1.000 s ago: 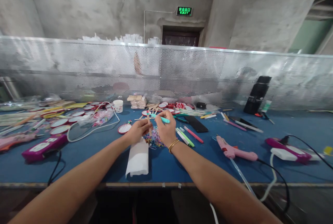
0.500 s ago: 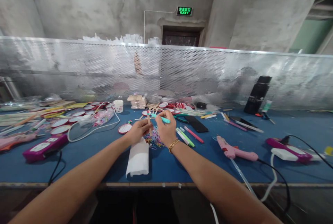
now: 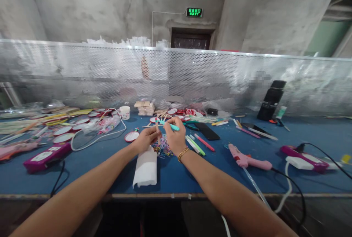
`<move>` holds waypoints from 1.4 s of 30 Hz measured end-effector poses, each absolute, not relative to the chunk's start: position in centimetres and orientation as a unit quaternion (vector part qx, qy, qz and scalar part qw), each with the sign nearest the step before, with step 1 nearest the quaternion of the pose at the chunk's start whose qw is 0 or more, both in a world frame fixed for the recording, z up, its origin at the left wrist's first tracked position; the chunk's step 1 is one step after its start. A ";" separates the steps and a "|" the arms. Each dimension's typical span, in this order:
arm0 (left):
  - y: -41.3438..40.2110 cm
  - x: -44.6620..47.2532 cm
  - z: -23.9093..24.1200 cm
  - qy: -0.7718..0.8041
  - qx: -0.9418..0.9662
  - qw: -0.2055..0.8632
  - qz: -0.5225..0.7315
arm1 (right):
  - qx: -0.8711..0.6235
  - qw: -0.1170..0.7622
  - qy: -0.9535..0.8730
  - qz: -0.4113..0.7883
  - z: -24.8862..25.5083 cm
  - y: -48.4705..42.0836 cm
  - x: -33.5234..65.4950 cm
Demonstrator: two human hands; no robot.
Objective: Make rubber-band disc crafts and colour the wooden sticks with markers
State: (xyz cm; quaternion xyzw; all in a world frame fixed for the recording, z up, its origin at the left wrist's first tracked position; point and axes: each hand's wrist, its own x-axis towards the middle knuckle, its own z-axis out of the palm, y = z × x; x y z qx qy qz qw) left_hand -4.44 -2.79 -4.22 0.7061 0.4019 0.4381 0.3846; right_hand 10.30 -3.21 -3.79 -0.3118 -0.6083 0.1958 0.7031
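My left hand (image 3: 145, 138) pinches a thin wooden stick (image 3: 157, 128) that stands upright over the blue table (image 3: 82, 163). My right hand (image 3: 174, 136) grips a teal marker (image 3: 171, 126), its tip against the stick's upper end. A gold bracelet (image 3: 183, 153) circles my right wrist. Under the hands lies a small heap of coloured rubber bands (image 3: 164, 148). A folded white tissue (image 3: 145, 167) rests just below my left hand.
Loose markers (image 3: 197, 144) lie right of my hands, beyond them a pink glue gun (image 3: 246, 159) with its cord. Another glue gun (image 3: 305, 158) sits far right, a magenta one (image 3: 45, 155) at left. Round badges (image 3: 63, 130), a white cup (image 3: 125, 112) and a perforated metal screen (image 3: 192, 75) stand behind.
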 end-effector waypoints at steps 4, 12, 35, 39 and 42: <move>-3.0 -4.4 -4.1 0.401 0.711 0.385 0.430 | -0.300 0.694 -0.620 0.210 -3.9 -3.3 10.2; -2.7 -4.5 -4.3 0.403 0.712 0.376 0.436 | -0.315 0.704 -0.609 0.184 -3.9 -3.1 10.4; -2.6 -4.6 -4.3 0.393 0.712 0.387 0.435 | -0.312 0.700 -0.616 0.183 -3.7 -3.3 10.3; -2.3 -4.7 -4.5 0.394 0.715 0.381 0.434 | -0.317 0.701 -0.614 0.179 -3.7 -3.2 10.4; -2.4 -4.7 -4.4 0.396 0.715 0.379 0.433 | -0.312 0.700 -0.615 0.185 -3.7 -3.2 10.4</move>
